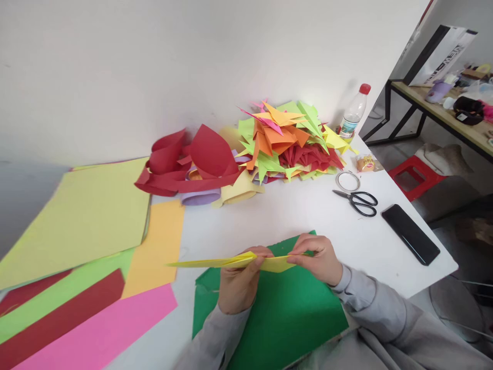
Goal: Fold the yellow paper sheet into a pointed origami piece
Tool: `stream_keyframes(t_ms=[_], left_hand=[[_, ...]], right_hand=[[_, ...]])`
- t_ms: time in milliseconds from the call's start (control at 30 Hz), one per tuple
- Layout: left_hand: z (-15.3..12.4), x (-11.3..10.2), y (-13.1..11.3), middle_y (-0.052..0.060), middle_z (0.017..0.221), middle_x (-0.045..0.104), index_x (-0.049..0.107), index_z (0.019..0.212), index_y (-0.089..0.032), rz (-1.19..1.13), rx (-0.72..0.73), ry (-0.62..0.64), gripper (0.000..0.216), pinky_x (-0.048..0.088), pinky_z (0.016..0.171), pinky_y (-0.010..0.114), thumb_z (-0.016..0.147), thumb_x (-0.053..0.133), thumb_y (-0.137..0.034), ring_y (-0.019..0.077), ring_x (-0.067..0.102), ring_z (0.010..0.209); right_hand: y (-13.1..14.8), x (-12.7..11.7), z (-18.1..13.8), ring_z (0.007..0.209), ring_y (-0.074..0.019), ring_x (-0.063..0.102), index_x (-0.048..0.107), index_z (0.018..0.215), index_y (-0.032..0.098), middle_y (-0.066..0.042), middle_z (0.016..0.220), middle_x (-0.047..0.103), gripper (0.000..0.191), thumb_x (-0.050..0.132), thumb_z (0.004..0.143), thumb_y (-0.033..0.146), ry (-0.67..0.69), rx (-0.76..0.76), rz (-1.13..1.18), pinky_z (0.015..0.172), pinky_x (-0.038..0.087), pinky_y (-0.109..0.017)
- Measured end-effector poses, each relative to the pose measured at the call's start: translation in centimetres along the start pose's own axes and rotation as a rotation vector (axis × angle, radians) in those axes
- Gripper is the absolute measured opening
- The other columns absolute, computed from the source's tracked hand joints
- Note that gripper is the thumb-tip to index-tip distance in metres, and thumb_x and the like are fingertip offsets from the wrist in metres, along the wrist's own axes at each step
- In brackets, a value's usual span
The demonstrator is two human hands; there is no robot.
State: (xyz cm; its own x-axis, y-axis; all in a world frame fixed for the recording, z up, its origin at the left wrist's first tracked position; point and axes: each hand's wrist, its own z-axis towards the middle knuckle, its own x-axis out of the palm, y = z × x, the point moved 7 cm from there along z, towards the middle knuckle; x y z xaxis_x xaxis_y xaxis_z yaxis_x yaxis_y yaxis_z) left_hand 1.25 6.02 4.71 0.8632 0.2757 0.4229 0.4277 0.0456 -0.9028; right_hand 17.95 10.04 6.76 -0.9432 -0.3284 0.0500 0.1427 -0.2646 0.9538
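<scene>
A long, narrow piece of folded yellow paper (215, 262) is held up between both hands, its pointed end reaching out to the left. My left hand (241, 285) grips it near the middle, thumb on top of the folds. At the right end, my right hand (318, 257) pinches the paper between thumb and fingers. Beneath them lies a large green sheet (296, 313), partly covered by my hands and sleeves. Just how the inner layers of the yellow paper are folded cannot be made out.
Large pale yellow sheets (88, 205) and strips of coloured paper, including a pink one (115, 329), cover the left. Folded paper shapes (281, 139) and red curled paper (211, 159) stand by the wall. Scissors (362, 200), tape (347, 181), a phone (410, 234) and a bottle (353, 113) are on the right.
</scene>
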Motion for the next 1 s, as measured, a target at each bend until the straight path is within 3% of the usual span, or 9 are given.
stream_keyframes(t_ms=[233,367,467,567,700,1000], left_hand=[[-0.1,-0.1,0.4,0.005,0.064,0.066,0.075,0.064,-0.019,0.038,0.031,0.01,0.021,0.05,0.054,0.028,0.066,0.083,-0.038,0.0178,0.06,0.064],[-0.4,-0.1,0.9,0.006,0.071,0.07,0.076,0.068,-0.019,0.169,0.098,0.067,0.015,0.052,0.061,0.031,0.073,0.078,-0.033,0.0201,0.062,0.071],[-0.8,0.5,1.1,0.006,0.075,0.071,0.077,0.075,-0.019,0.229,0.147,0.167,0.009,0.053,0.07,0.036,0.078,0.074,-0.027,0.0222,0.063,0.078],[-1.0,1.3,0.8,0.006,0.077,0.071,0.077,0.08,-0.02,0.214,0.21,0.244,0.004,0.053,0.075,0.038,0.078,0.074,-0.022,0.0225,0.063,0.08],[-1.1,1.9,0.1,0.006,0.075,0.071,0.076,0.082,-0.02,0.204,0.241,0.274,0.007,0.052,0.07,0.037,0.075,0.076,-0.019,0.0212,0.061,0.075],[-1.2,2.1,-0.3,0.007,0.076,0.069,0.076,0.087,-0.021,0.111,0.26,0.334,0.011,0.05,0.07,0.038,0.079,0.074,-0.028,0.022,0.06,0.076]], right_hand=[[0.8,0.4,0.2,0.059,-0.0139,0.06,0.069,0.066,0.018,-0.004,0.063,0.067,0.022,0.07,0.084,0.032,0.122,-0.047,-0.086,0.055,0.05,-0.026],[2.1,1.2,0.0,0.069,-0.0165,0.062,0.069,0.08,0.018,-0.006,0.072,0.07,0.016,0.065,0.088,0.032,0.172,-0.232,-0.335,0.065,0.05,-0.031],[2.9,1.8,-0.3,0.066,-0.015,0.062,0.067,0.078,0.018,-0.005,0.07,0.07,0.018,0.06,0.091,0.028,0.181,-0.356,-0.43,0.065,0.048,-0.03],[3.5,1.9,-0.5,0.063,-0.0136,0.062,0.066,0.076,0.018,-0.004,0.068,0.069,0.021,0.057,0.093,0.025,0.166,-0.415,-0.429,0.063,0.047,-0.029],[4.0,1.7,-0.6,0.06,-0.0131,0.06,0.066,0.075,0.018,-0.003,0.065,0.068,0.019,0.06,0.092,0.024,0.142,-0.449,-0.413,0.059,0.046,-0.028],[4.3,1.7,-0.7,0.059,-0.0132,0.059,0.066,0.076,0.018,-0.004,0.065,0.068,0.019,0.059,0.092,0.024,0.148,-0.476,-0.403,0.058,0.045,-0.028]])
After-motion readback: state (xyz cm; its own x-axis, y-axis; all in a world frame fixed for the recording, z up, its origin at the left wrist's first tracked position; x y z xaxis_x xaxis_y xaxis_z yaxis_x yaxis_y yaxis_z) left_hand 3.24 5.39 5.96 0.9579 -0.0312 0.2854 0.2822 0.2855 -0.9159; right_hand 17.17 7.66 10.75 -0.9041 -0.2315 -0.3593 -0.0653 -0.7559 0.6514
